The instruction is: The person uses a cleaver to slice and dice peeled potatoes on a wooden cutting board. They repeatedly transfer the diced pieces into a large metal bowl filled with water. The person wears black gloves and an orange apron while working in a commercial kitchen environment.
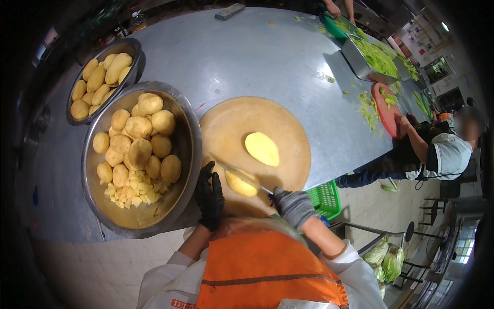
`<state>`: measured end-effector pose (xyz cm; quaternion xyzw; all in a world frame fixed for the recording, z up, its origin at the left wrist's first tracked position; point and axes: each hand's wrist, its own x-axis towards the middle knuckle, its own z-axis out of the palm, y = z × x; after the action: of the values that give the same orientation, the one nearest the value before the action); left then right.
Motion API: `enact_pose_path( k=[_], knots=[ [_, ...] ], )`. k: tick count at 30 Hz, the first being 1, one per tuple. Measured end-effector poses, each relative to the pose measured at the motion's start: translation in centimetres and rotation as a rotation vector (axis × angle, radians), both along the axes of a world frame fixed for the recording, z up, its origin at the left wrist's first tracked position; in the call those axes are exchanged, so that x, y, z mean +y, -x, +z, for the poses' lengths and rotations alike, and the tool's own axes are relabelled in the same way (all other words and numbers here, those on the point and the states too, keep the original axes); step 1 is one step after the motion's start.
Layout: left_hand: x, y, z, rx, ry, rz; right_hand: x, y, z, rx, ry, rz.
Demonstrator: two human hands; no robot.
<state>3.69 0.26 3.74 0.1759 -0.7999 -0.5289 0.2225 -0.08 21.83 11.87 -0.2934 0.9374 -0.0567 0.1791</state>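
Note:
My right hand [294, 206], in a grey knit glove, grips the handle of a kitchen knife [240, 174]. The blade points up and to the left over a potato piece [243, 184] on the round wooden cutting board [220, 116]. Whether the blade touches the piece I cannot tell. In a black glove, my left hand [210, 197] rests at the board's left edge with fingers apart, holding nothing. A halved potato [262, 148] lies on the board, its pale cut face up. The large metal bowl [90, 193] beside my left hand holds whole peeled potatoes [138, 127] and cut chunks [135, 190].
A second bowl [137, 50] of potatoes [96, 78] stands at upper left. A sharpening stone [229, 11] lies at the far edge. On the right a co-worker [444, 150] stands by a red cutting board [386, 110] and metal trays [357, 58] of green vegetables. A green basket [332, 199] is below.

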Motion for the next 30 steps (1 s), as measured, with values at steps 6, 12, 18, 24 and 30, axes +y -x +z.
enact_pose_path(
  k=[6, 12, 18, 24, 30],
  knots=[
    [0.8, 0.1, 0.3, 0.047, -0.081, 0.023, -0.2, -1.3, 0.2, 0.098, -0.042, 0.058],
    [2.1, -0.7, -2.5, -0.263, 0.374, -0.065, 3.0, -1.4, 0.2, 0.221, 0.19, -0.293],
    [5.6, 1.7, -1.5, -0.25, 0.515, -0.424, 4.2, -2.1, -0.4, 0.316, 0.196, -0.341],
    [0.2, 1.2, -0.5, -0.059, 0.588, -0.999, 5.0, -2.6, 0.7, 0.278, 0.252, -0.432],
    [2.9, -0.8, 0.9, -0.37, 0.54, -0.377, 5.5, -3.5, 0.3, 0.28, 0.257, -0.453]
  ],
)
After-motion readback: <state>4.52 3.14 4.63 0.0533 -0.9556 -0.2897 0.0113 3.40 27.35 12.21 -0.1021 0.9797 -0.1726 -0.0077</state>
